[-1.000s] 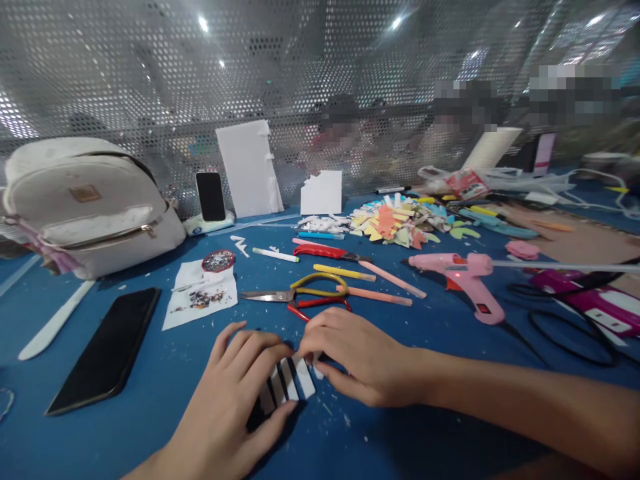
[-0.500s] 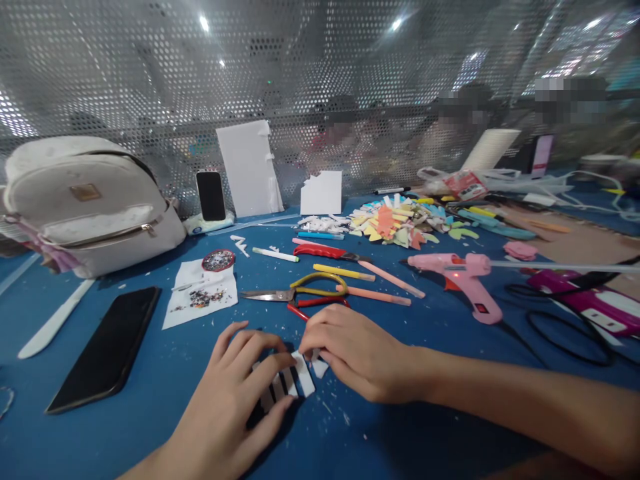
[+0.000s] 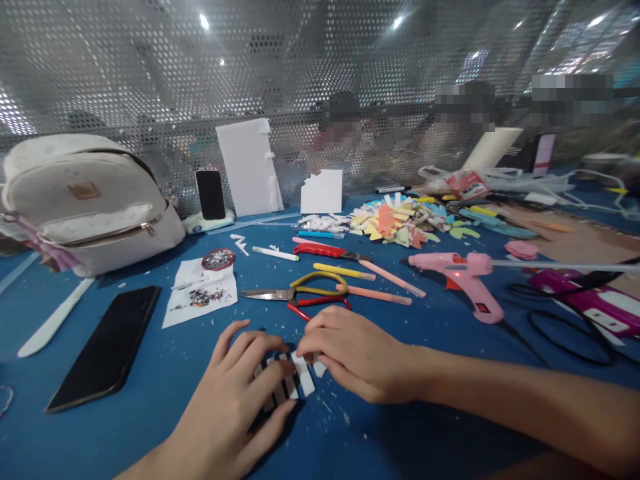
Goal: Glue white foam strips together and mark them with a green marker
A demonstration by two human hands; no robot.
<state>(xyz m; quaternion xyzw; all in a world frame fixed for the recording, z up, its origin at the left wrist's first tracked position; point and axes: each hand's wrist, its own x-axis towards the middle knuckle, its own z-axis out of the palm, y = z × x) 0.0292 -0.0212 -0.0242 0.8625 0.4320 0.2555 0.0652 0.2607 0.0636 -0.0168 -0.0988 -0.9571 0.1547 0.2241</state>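
On the blue table, a small black piece with white strips [image 3: 302, 375] across it lies between my hands. My left hand [image 3: 237, 393] arches over it, holding it down with the fingertips at its far side and the thumb at its near side. My right hand [image 3: 357, 357] pinches at the top end of the rightmost white strip; its fingers are closed and hide what is between them. A small white scrap [image 3: 319, 368] shows beneath the right fingers. Just beyond the hands lie scissors [image 3: 273, 294] with yellow and red handles.
A pink glue gun [image 3: 467, 277] with its cord lies right. Behind are red-handled pliers [image 3: 320, 250], a pile of coloured scraps [image 3: 395, 220] and pens. On the left are a black phone [image 3: 103, 350], a paper with bits [image 3: 185, 313] and a white backpack [image 3: 90, 200].
My right fingers have shifted slightly left over the top of the rightmost strip. The left hand stays nearly still on the striped piece.
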